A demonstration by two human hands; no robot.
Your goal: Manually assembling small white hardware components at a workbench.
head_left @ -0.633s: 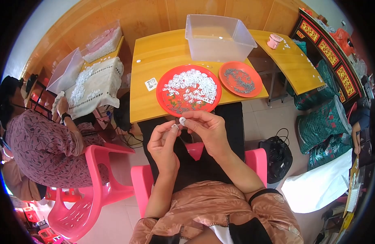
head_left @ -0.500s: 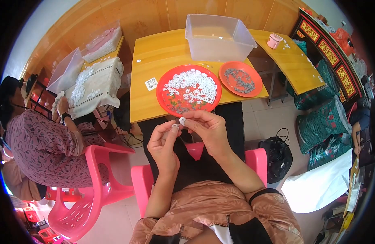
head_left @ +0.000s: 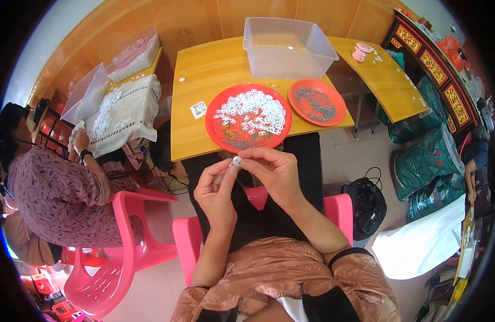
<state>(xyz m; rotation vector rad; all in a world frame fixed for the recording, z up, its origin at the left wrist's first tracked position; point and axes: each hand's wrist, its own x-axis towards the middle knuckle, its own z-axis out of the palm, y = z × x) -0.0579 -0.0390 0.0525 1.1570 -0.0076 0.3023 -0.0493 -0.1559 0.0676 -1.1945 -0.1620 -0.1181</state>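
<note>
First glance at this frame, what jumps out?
The two hands meeting at centre: left hand and right hand pinch one small white piece between their fingertips. Just beyond, on the yellow table, a red plate heaped with white pieces sits left of a smaller red plate of dark bits.

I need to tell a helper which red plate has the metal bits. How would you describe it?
On the yellow table, beside the clear tub, sit two red plates. It is the smaller plate at the right, holding dark grey bits, not white pieces.
</note>
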